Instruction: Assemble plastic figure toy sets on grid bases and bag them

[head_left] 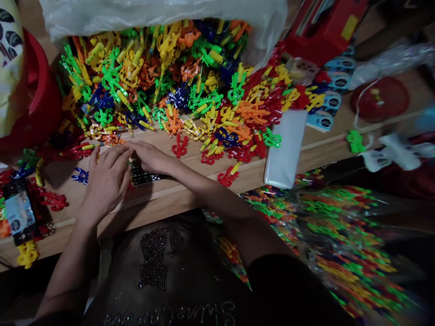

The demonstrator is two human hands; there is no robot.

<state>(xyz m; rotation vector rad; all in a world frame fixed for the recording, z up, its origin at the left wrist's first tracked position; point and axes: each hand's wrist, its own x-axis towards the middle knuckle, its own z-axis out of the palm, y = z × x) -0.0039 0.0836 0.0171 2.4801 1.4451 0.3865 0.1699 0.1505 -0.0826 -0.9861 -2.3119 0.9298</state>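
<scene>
My left hand (110, 174) is over the tabletop at the near edge of a heap of plastic toy figures (132, 72), its fingers bent down and closed. Close against it, my right hand (149, 156) has its fingers drawn together, with the tips hidden. What either hand grips is hidden. Beneath my right hand lies a black card with a white pattern (144, 175). A blue figure (80, 175) rests left of my left hand, and a red figure (180, 146) lies to the right of my right hand.
A white plastic bag (163, 11) is behind the heap, with a red tub (41, 81) at left. To the right are a stack of clear sleeves (285, 149), a red machine (322, 31) and blue cards (328, 108). Bagged figures (340, 226) sit below the table's edge.
</scene>
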